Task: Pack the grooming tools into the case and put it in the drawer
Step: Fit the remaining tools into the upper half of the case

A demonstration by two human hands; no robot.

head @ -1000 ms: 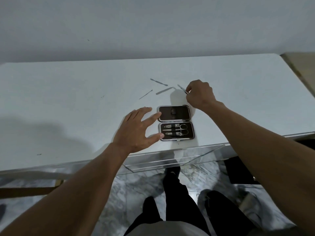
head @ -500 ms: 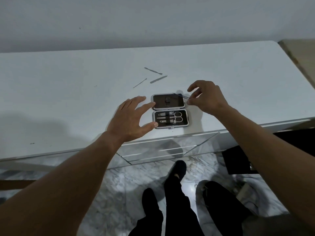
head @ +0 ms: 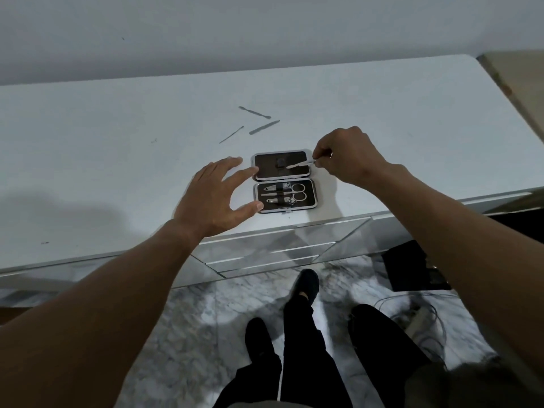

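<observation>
A small black grooming case [head: 312, 196] lies open on the white cabinet top [head: 117, 148] near its front edge. Its near half holds scissors, clippers and other steel tools; its far half is mostly bare. My right hand [head: 347, 156] pinches a thin metal tool [head: 298, 164] and holds it over the far half of the case. My left hand [head: 216, 198] rests with fingers spread against the case's left side, thumb at the near corner. Three loose thin tools [head: 264, 127] lie on the top behind the case.
Mirrored drawer fronts [head: 273, 248] run below the cabinet's front edge, all closed. A wall stands behind the cabinet. My legs and dark shoes [head: 306, 282] are on the marble floor, with a black box [head: 412, 269] and cables to the right.
My right hand picked one thin tool from the loose group behind the case and carried it back over the case's far half. My left hand stayed beside the case.
</observation>
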